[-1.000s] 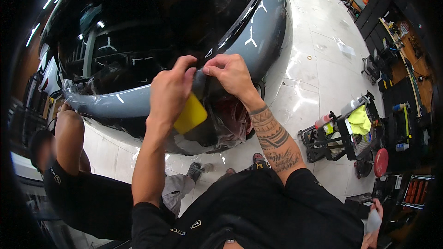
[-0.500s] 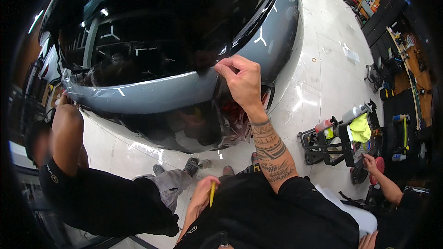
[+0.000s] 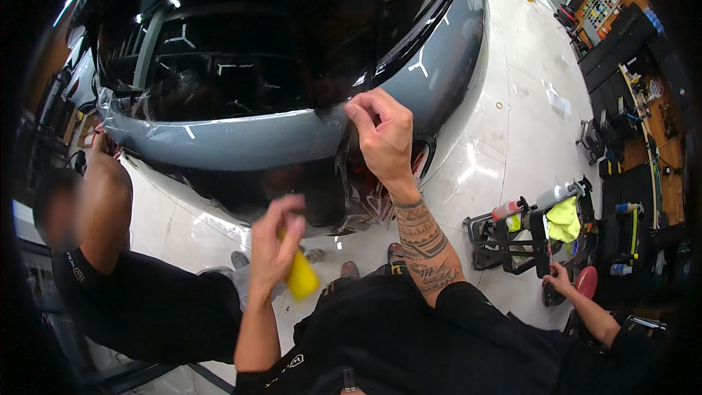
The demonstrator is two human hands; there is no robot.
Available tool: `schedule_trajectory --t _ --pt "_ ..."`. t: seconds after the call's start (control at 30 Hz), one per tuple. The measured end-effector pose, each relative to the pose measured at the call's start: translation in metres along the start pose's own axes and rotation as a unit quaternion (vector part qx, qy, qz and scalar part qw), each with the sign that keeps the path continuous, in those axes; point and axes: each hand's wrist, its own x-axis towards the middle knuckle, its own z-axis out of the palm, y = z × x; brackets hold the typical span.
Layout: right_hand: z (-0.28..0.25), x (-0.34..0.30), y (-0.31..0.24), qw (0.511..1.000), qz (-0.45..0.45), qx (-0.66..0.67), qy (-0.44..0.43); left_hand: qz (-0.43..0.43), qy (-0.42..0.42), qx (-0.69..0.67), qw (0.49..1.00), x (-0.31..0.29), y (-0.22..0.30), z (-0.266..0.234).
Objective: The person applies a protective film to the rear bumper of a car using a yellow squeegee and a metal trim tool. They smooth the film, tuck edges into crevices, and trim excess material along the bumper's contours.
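In my left hand (image 3: pixel 274 245) is a flat yellow squeegee (image 3: pixel 301 278), held in front of the car's lower rear; motion blurs the fingers somewhat. My right hand (image 3: pixel 384 135), arm stretched out, is pinched at the lower corner of the dark rear window. It grips an edge of clear film that is hard to see against the body. The grey-blue car panel (image 3: pixel 241 139) curves below the glass. Loose, wrinkled clear film (image 3: pixel 374 208) hangs by the tail light beneath my right wrist. More crumpled film (image 3: pixel 110 108) stands off the panel's left end.
At left a crouching co-worker (image 3: pixel 146 307) in black reaches to the car's left end. On the right stands a black cart (image 3: pixel 512 245) with spray bottles and a lime cloth (image 3: pixel 563 219); another person's hand (image 3: pixel 559 278) is beside it. A workbench (image 3: pixel 643 139) lines the right wall.
My left hand has risen from near my body toward the car, bringing the yellow squeegee with it. My right hand keeps its pinch at the window corner. The view has shifted slightly.
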Motion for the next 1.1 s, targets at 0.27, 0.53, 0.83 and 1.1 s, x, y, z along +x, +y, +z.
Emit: schedule_trajectory --t 0.27,0.53,0.83,1.1 --pt "-0.007 0.001 -0.005 0.997 0.012 0.057 -0.045 0.150 -0.159 0.467 0.857 0.145 0.096 -0.005" --pt "-0.017 0.001 0.007 0.992 0.064 0.080 -0.079 0.124 -0.150 0.428 0.883 0.156 0.092 0.007" --pt "-0.030 0.012 0.000 0.993 0.024 0.050 -0.108 0.125 -0.023 0.365 0.922 0.133 0.068 0.027" --pt "-0.037 0.084 -0.040 0.873 -0.226 -0.274 -0.333 0.135 0.027 0.333 0.933 0.131 0.053 0.035"
